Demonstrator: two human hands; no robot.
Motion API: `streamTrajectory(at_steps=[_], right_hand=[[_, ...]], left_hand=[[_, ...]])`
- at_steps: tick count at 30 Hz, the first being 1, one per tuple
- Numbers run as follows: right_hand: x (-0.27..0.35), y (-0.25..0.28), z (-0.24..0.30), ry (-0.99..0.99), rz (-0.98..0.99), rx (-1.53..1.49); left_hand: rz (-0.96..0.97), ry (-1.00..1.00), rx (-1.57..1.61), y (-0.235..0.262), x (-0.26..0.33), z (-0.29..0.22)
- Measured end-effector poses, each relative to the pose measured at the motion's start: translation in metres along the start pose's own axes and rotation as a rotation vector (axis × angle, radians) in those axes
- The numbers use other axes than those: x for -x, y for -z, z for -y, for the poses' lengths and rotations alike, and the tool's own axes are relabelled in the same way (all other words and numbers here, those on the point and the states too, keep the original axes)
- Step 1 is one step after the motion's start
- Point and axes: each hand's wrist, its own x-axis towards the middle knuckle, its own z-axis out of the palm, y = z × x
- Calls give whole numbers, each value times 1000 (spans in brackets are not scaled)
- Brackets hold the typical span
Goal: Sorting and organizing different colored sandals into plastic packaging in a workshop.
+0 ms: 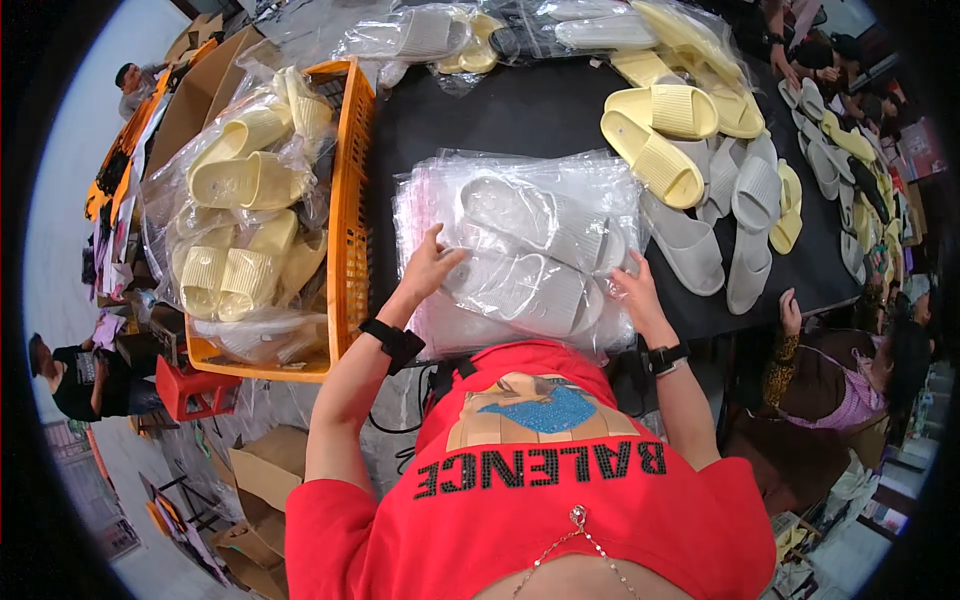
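A pair of grey slide slippers [520, 285] lies side by side inside a clear plastic bag, on top of a stack of flat clear plastic bags [430, 320]. At the left edge of the bagged pair is my left hand [430, 265], thumb and index finger apart, the thumb at the plastic. My right hand [637, 292] is at the right end, its thumb and fingers closed on the bag's edge beside the slippers. The fingers' undersides are partly hidden.
An orange plastic crate [352, 200] holding bagged pale yellow slippers [250, 180] stands on the left. Loose yellow slides [660, 170] and grey slides [685, 245] lie on the black table [480, 120] at right. More bagged slippers [430, 35] line the far side. A co-worker [830, 375] sits at right.
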Motion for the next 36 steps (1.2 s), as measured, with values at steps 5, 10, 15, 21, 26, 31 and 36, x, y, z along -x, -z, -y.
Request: streamTrajectory(at_steps=[5,10,15,21,26,31,36], right_hand=[[-28,14,-4,44,34,-61],[-23,14,18,11,-76,-79],[-11,15,8,-34,-98,137],[-6,14,-4,-72,-26,154],[-7,7,1,-53,-13,246],[-7,23,-5,69,-123,288],[-1,15,3,9,-142,73]], left_hand=[[231,117,409,9,10,-16],[238,181,468,21,17,-8],[219,109,293,23,18,-17],[392,5,254,48,19,-66],[626,301,923,27,-6,-29],[608,353,679,21,-18,-25],[500,141,429,20,-10,-50]])
